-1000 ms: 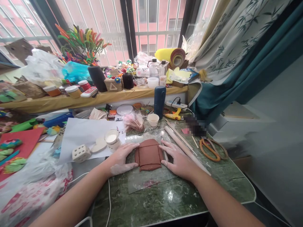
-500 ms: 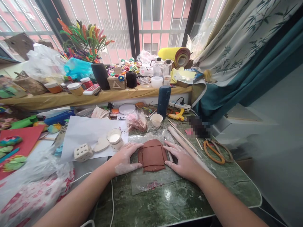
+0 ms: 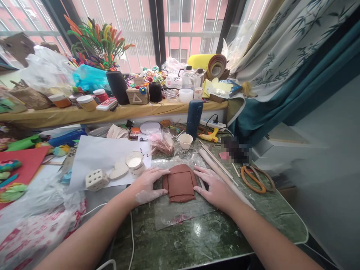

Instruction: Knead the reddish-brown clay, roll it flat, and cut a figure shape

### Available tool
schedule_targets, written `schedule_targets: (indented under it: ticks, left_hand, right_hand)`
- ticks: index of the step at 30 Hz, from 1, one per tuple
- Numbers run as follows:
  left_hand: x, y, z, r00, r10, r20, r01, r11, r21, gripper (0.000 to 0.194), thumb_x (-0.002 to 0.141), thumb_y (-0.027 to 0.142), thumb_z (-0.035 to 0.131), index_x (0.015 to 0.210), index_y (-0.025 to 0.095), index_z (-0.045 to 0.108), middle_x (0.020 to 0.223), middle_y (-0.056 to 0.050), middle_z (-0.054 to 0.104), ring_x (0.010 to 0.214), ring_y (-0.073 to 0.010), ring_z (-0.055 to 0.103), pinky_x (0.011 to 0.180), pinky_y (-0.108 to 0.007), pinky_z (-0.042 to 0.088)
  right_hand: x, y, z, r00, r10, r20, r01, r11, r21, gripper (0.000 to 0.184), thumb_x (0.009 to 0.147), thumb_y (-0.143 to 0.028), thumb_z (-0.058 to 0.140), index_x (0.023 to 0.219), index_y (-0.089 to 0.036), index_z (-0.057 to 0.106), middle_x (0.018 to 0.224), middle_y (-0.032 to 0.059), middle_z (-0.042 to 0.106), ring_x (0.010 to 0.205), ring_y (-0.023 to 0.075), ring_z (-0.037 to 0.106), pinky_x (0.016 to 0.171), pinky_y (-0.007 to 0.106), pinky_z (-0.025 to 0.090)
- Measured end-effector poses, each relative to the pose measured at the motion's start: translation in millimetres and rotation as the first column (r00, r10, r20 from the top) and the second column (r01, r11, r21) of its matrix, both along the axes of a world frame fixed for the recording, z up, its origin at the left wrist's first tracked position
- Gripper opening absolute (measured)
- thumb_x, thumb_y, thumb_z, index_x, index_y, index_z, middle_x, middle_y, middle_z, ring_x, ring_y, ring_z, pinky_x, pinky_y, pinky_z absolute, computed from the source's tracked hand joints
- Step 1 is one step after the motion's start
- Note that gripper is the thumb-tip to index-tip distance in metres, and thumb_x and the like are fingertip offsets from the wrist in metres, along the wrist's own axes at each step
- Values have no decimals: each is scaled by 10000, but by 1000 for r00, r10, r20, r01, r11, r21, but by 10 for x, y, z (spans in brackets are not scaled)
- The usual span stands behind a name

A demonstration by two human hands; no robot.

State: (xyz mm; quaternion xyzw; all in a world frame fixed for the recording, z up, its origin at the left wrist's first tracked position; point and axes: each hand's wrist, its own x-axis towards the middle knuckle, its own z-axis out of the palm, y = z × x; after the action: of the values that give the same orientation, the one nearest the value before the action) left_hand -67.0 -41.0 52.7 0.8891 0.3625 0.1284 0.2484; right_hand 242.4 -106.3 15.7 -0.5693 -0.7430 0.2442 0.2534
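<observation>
A flat slab of reddish-brown clay [image 3: 181, 183] lies on a clear plastic sheet [image 3: 165, 217], with straight cut lines marking a square in its middle. My left hand [image 3: 149, 186] rests at the slab's left edge, fingers and thumb spread apart. Along the right edge is my right hand [image 3: 212, 185], its thumb and fingers likewise parted and touching or nearly touching the clay. Whitish powder or dried clay coats both hands. A thin light-coloured tool [image 3: 201, 182] lies partly hidden beneath my right hand.
Right of the slab lie a long rolling pin [image 3: 225, 178], thin sticks and orange-handled scissors [image 3: 254, 180]. Behind stand a paper cup [image 3: 185, 141], a bagged clay lump [image 3: 161, 143] and a blue cylinder [image 3: 194, 120]. A cup of white stuff [image 3: 135, 161] and a white die [image 3: 96, 180] sit left.
The camera view shifts slightly, moving the whole scene a little in the frame. My hands stay at the slab's two sides, and the clay looks the same.
</observation>
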Motion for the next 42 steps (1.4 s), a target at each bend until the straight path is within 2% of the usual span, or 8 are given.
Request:
schedule_targets:
  ticks: [12, 20, 24, 27, 31, 36, 42]
  left_hand:
    - [-17, 29, -16, 1000, -19, 20, 20, 1000, -8, 584, 851, 397, 742, 1395, 329, 542, 1289, -63, 648, 1198, -275, 583, 1053, -464, 455]
    - [-26, 27, -67, 999, -9, 39, 9, 1000, 7, 599, 858, 362, 729, 1417, 325, 519, 1367, -60, 615, 1268, -276, 556, 1107, -460, 431]
    - [-12, -14, -89, 1000, 18, -2, -18, 999, 31, 817, 807, 377, 768, 1519, 276, 381, 1523, -117, 472, 1392, -330, 446, 1164, -513, 369]
    - [-8, -20, -116, 998, 57, -9, -57, 998, 35, 911, 778, 401, 790, 1547, 248, 326, 1598, -144, 361, 1449, -361, 367, 1191, -533, 329]
    - [-11, 5, -126, 998, 62, -18, -62, 998, 23, 820, 826, 382, 746, 1532, 240, 356, 1565, -140, 423, 1434, -345, 398, 1192, -528, 333]
    - [-10, 25, -97, 999, 46, -3, -46, 999, 7, 754, 847, 393, 730, 1516, 297, 395, 1510, -98, 507, 1380, -326, 470, 1164, -527, 370]
    - [-8, 51, -123, 998, 59, 14, -59, 998, 2, 702, 855, 387, 729, 1489, 301, 440, 1473, -85, 546, 1350, -306, 499, 1151, -500, 391]
  right_hand:
    - [0, 49, -50, 999, 30, 31, -31, 998, 47, 530, 900, -367, 642, 1415, -260, 577, 1522, 79, 512, 1405, 301, 453, 1175, 533, 365]
    - [6, 108, -53, 998, 26, 54, -28, 999, 37, 518, 923, -378, 609, 1418, -228, 575, 1530, 95, 500, 1410, 289, 450, 1191, 509, 348]
    - [26, 109, -48, 993, 75, 93, -78, 996, 31, 560, 938, -390, 584, 1471, -237, 510, 1564, 90, 457, 1443, 285, 405, 1205, 516, 310]
    - [33, 93, -46, 992, 48, 113, -50, 999, 19, 632, 939, -417, 578, 1533, -283, 410, 1635, 67, 340, 1488, 287, 332, 1211, 529, 282]
    - [34, 77, -48, 989, 43, 139, -44, 999, 3, 642, 956, -438, 547, 1554, -287, 370, 1664, 55, 270, 1512, 279, 286, 1227, 516, 250]
    - [45, 84, -76, 989, 42, 140, -44, 999, 15, 638, 955, -444, 548, 1549, -283, 383, 1655, 62, 291, 1503, 292, 306, 1222, 531, 260]
    - [50, 109, -27, 986, 65, 152, -71, 997, 31, 618, 952, -432, 553, 1532, -269, 418, 1629, 71, 350, 1482, 295, 347, 1212, 536, 285]
